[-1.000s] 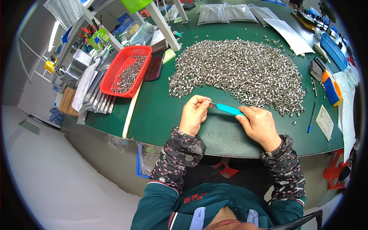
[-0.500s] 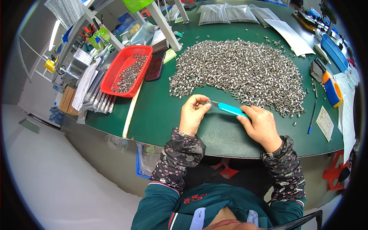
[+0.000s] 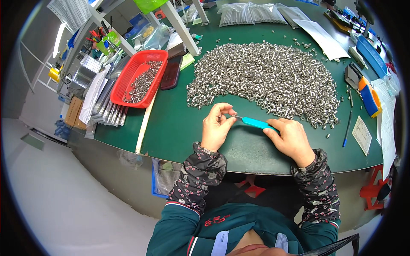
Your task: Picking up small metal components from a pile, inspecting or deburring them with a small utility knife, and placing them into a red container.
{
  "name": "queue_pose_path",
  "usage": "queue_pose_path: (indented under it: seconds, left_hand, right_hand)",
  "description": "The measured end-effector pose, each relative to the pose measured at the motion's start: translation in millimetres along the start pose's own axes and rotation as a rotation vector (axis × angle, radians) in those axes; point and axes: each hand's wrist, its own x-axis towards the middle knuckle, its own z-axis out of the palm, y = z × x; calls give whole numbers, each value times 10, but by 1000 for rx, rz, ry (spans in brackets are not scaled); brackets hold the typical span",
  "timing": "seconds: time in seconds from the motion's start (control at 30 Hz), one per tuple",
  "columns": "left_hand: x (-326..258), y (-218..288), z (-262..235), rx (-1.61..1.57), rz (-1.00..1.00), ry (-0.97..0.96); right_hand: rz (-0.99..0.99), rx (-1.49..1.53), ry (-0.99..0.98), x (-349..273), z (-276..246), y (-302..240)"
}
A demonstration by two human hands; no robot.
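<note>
My left hand (image 3: 217, 126) pinches a small metal ring (image 3: 234, 114) between thumb and forefinger, and a bit of metal also shows inside its curled fingers. From the right, my right hand (image 3: 289, 137) grips a knife with a turquoise handle (image 3: 255, 123). The knife's thin tip meets the ring, but whether it sits inside the hole or on the rim is too small to tell. Just beyond both hands spreads a broad pile of short metal rings (image 3: 265, 77) on the green table (image 3: 252, 155).
At the left stands a red plastic basket (image 3: 118, 88) part filled with small metal pieces, beside a dark phone-like slab (image 3: 171, 73). Bagged stacks (image 3: 113, 112) lie left of it. On the right are a blue pen (image 3: 347, 130), a card (image 3: 362, 135), an orange-and-blue tool (image 3: 370, 97) and a blue tray (image 3: 371, 55).
The knife tip has moved onto the ring in my left fingers, and the ring has turned so its open face shows less. Both hands stay in nearly the same place.
</note>
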Motion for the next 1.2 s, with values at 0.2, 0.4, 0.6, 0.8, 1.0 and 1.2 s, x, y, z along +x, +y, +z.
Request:
queue_pose_path:
  seconds: [0.2,0.4,0.6,0.8,1.0,1.2]
  left_hand:
    - [2,43,-26,20,-83,-25]
    - [20,-65,-9,-57,-49,-12]
    - [9,-19,10,26,-50,-8]
    - [20,-60,1,41,-56,-14]
    - [39,-36,-25,-49,-107,-40]
    - [31,-20,-56,-291,-190,-69]
  right_hand:
    - [27,-45,-25,16,-32,-5]
    - [37,-50,-43,8,-79,-20]
    - [38,-34,-65,15,-78,32]
    - [-14,-136,3,-1,-74,0]
    - [-165,-244,143,-14,-35,17]
    - [-117,-215,269,13,-51,86]
